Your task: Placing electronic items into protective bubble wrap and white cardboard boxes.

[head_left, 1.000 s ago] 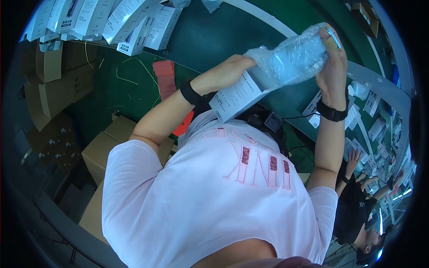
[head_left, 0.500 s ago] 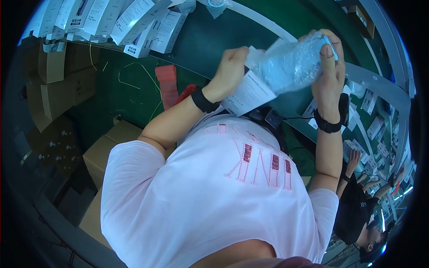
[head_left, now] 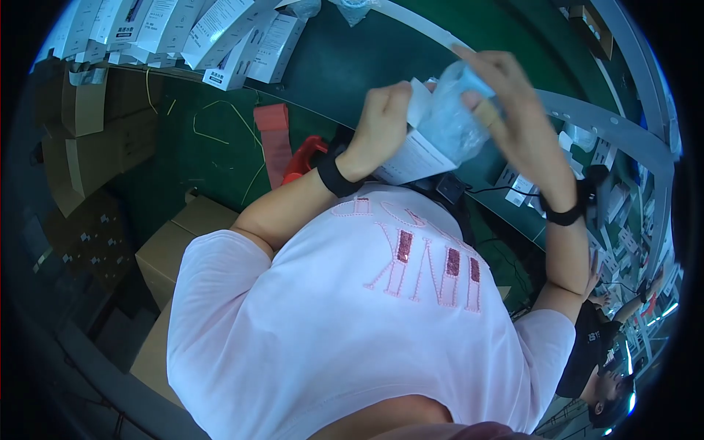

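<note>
A light-blue bubble-wrapped item (head_left: 456, 128) stands partly in the open mouth of a white box (head_left: 416, 160), its far end sticking out, just in front of the person's waist at the near edge of the tabletop (head_left: 334, 62). The left hand (head_left: 385, 121) is closed around the left side of the white box. The right hand (head_left: 506, 99) is at the far right of the wrapped item with fingers spread and thumb beside the wrap; it is blurred, so I cannot tell whether it grips. Black wristbands (head_left: 336, 177) circle both wrists. On the far left of the tabletop stands a cluster of white cartons (head_left: 161, 29), some leaning, with clear wrapped pieces (head_left: 354, 10) to their right. A red strip (head_left: 273, 143) hangs left of the left forearm, above a green floor (head_left: 213, 150); a brown cardboard box (head_left: 187, 227) sits near it on the left. More small white boxes (head_left: 522, 192) lie to the right, where a co-worker in a black shirt (head_left: 584, 345) is visible.
</note>
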### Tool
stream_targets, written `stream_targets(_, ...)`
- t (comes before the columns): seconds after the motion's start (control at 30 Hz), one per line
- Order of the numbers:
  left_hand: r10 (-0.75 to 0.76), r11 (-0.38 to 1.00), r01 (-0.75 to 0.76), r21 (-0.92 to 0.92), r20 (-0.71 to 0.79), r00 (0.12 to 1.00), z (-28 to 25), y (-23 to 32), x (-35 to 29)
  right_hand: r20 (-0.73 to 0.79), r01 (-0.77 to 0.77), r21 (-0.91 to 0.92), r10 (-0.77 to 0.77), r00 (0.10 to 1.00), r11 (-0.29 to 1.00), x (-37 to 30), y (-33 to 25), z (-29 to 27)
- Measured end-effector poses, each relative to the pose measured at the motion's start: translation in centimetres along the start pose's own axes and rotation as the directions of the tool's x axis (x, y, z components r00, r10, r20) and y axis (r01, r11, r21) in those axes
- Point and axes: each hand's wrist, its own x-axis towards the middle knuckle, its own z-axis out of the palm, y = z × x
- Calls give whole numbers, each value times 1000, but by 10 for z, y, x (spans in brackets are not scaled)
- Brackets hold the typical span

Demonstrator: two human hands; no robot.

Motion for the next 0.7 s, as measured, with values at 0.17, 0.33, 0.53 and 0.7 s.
stream_targets(0.17,-8,981,8,-193,0,1000,-10,11,5,-81,-117,485,178,981,867,3,22,-11)
stream_targets(0.33,-50,928,65,-368,51,997,-16,37,6,-261,17,525,142,955,851,5,12,-18)
stream_targets(0.53,-72,992,76,-105,42,997,-2,27,-2,-23,-122,219,130,991,968,14,-6,-9)
stream_targets(0.7,-140,881,232,-413,240,961,-6,14,6,363,-374,126,308,880,919,18,1,8)
